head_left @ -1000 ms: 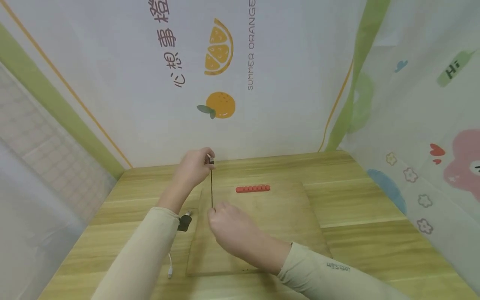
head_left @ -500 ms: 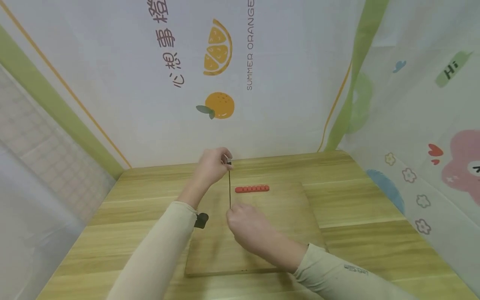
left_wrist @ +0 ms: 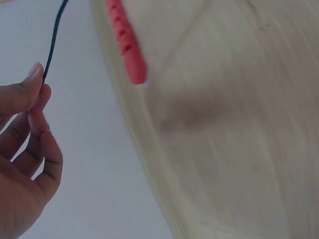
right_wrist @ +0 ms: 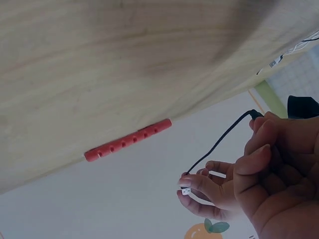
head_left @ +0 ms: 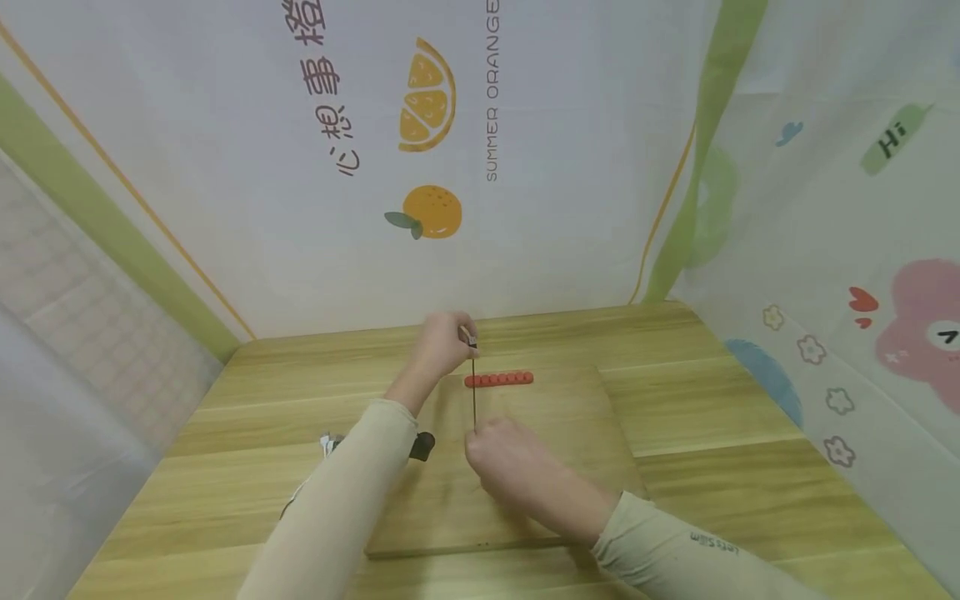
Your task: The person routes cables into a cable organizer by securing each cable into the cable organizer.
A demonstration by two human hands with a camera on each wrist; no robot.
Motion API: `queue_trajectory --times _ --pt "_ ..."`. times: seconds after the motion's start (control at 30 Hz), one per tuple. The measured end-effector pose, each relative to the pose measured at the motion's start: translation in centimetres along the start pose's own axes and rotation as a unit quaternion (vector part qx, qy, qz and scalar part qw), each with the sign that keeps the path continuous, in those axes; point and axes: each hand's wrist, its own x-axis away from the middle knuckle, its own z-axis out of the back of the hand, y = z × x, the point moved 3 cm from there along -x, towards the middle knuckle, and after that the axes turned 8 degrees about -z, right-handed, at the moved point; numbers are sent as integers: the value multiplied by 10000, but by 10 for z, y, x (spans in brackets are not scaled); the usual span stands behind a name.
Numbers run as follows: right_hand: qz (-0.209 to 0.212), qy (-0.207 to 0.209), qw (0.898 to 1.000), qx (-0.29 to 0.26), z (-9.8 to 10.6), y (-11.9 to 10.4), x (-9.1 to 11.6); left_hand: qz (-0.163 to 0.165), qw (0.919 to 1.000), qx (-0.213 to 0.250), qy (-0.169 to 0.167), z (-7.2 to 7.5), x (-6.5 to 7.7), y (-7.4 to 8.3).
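Observation:
A thin black USB cable (head_left: 474, 392) is stretched between both hands above a square wooden board (head_left: 562, 450). My left hand (head_left: 444, 343), farther away, pinches the cable just by its USB plug (head_left: 472, 341); in the left wrist view the left hand (left_wrist: 25, 159) has thumb and forefinger on the cord. Nearer to me, my right hand (head_left: 513, 462) grips the other end, its fingers curled in the right wrist view. A red strip with a row of notches, like a cable organizer (head_left: 517, 379), lies on the board's far part, just right of the cord.
Left of the board, partly behind the left sleeve, lie loose cables with a silvery connector (head_left: 326, 443). A black device (head_left: 423, 447) sits at the left wrist. A printed white curtain (head_left: 562, 208) stands behind the wooden table (head_left: 712, 400).
Both hands have moved to the right with the cable held taut, from left of the red strip to its left end. The loose cables left of the sleeve have come into sight.

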Motion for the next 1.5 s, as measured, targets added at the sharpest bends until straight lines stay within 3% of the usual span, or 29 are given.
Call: queue_trajectory --times 0.17,0.37,0.57,0.73,0.9,1.07,1.37,1.5 --pt "-7 -305 9995 33 -11 0 2 14 9992 -366 -161 -18 -2 -6" --pt "-60 -542 9984 -125 -21 2 2 134 9972 -699 -226 -29 -6 -8" --pt "-99 -563 9975 -407 -28 0 1 139 9897 -1399 -265 -37 -11 -17" --pt "-57 -456 9978 -480 -32 -1 -2 120 9845 -1723 -290 -45 -11 -25" --pt "12 -325 9985 -437 -35 -1 -6 116 9830 -1809 -306 -47 -13 -25" --pt "73 -504 9981 -359 -37 -1 -9 114 9811 -1897 -369 -49 -16 -24" --pt "425 -509 9972 -336 -35 0 -10 395 9901 -1305 -332 -48 -17 -31" --pt "632 -575 9963 -28 -34 0 -10 542 9923 -1075 -276 -49 -15 -33"
